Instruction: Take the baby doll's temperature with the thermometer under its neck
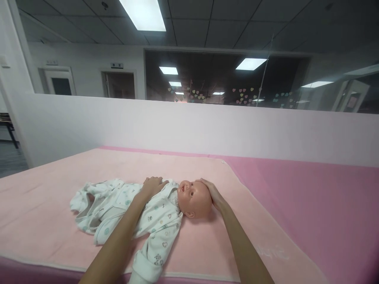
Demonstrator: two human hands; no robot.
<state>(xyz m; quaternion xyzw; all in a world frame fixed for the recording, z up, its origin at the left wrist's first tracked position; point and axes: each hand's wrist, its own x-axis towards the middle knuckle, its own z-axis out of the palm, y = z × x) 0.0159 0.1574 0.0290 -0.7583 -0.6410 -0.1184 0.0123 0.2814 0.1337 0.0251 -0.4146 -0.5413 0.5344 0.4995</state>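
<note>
A baby doll (pixel 197 201) lies on its back on a peach-coloured pad, its bald head toward the right. It wears a white romper (pixel 161 221) with small printed figures and green dots; the leg part spreads out flat to the left. My left hand (pixel 153 186) rests on the doll's chest, fingers laid over the far side of the cloth. Against the crown of the doll's head lies my right hand (pixel 213 193), with its fingers stretched over the top. One sleeve of the romper points toward me at the pad's near edge.
The peach pad (pixel 219 244) covers most of a pink mattress (pixel 319 197). Behind it runs a low white partition wall (pixel 189 126). Beyond are a dark window (pixel 213 79) with heart stickers and two doorways. Part of a dark table (pixel 8 126) shows at far left.
</note>
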